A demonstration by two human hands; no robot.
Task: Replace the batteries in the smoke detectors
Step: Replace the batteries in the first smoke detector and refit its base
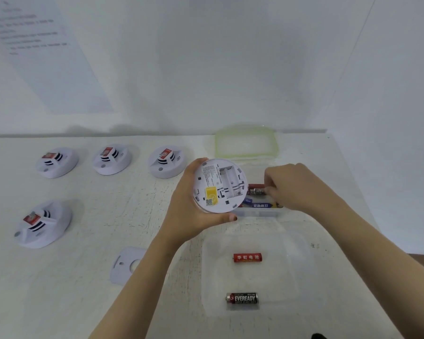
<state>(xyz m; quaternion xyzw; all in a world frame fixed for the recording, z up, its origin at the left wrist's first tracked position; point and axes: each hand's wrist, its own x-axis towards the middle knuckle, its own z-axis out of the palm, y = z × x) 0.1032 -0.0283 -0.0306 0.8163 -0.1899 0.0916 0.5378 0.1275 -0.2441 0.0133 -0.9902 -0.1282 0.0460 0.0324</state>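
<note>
Our left hand (181, 216) grips an upturned smoke detector (219, 185), its battery bay empty, while our right hand (294, 187) pinches a battery (256, 191) in the clear box (257, 212). Nearer us, a red battery (247, 257) and a black battery (242, 298) lie in a clear tray (291, 277).

One wide-angle view from the person's head, facing forward and down at a white table (78, 289) against a wall (230, 69); left hand (189, 211) and right hand (294, 187) sit close, mid-frame.

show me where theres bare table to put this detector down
Bare table lies between the lone detector, the back row of detectors and the mounting plate. Crowded on the right: battery box, lid, tray.
</note>
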